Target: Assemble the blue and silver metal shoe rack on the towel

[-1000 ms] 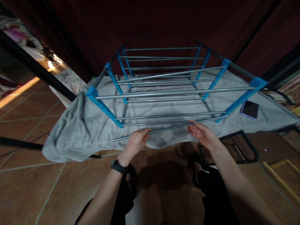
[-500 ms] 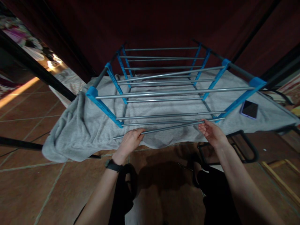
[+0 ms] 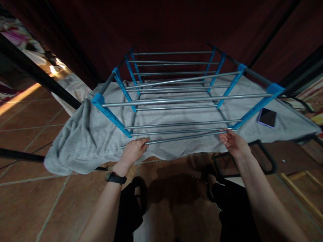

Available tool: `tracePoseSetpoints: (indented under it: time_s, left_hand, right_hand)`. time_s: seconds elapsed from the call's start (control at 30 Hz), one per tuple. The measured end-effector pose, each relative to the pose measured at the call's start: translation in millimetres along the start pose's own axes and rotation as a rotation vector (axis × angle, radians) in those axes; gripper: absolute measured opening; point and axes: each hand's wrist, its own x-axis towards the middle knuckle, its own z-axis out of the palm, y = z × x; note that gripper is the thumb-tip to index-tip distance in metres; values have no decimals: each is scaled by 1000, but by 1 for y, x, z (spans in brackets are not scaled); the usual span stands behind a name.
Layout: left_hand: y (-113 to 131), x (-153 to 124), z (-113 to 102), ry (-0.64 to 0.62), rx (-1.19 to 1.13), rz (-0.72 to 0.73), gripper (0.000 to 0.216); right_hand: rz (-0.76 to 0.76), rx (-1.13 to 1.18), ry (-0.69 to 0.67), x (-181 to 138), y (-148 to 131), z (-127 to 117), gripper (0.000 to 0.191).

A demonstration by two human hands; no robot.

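A loose grey metal rod (image 3: 181,137) lies slantwise along the near side of the rack, its right end higher in view than its left. Near its left end, my left hand (image 3: 134,149) is closed over it, knuckles up. My right hand (image 3: 233,142) pinches it close to its right end, palm partly turned up. Just beyond stands a rack (image 3: 186,100) of grey rods joined by bright blue plastic side pieces. The rod's right end is by the foot of the rack's near right blue piece (image 3: 257,107); whether they touch I cannot tell.
The rack rests on a grey blanket (image 3: 101,137) over a bench-like surface. A phone (image 3: 267,117) lies right of the rack. Dark red fabric (image 3: 171,23) hangs behind. A black metal frame (image 3: 267,159) stands at the lower right, over the tiled floor (image 3: 37,198).
Both hands have moved apart along the rod, the left one to the left and the right one to the right. The rod has shifted slightly left and tilts a little less.
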Motion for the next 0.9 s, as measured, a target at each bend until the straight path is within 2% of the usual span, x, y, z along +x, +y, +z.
tracePoseSetpoints:
  time_s: [0.27,0.9]
  left_hand:
    - [-6,-2,-5,-68,62,-48,26]
    - [-30,-8,-9,-87,-9,-125,18]
  right_hand:
    - [21,11,40,0,-3,-1,24]
    - [-21,40,99,11,-5,-15,23]
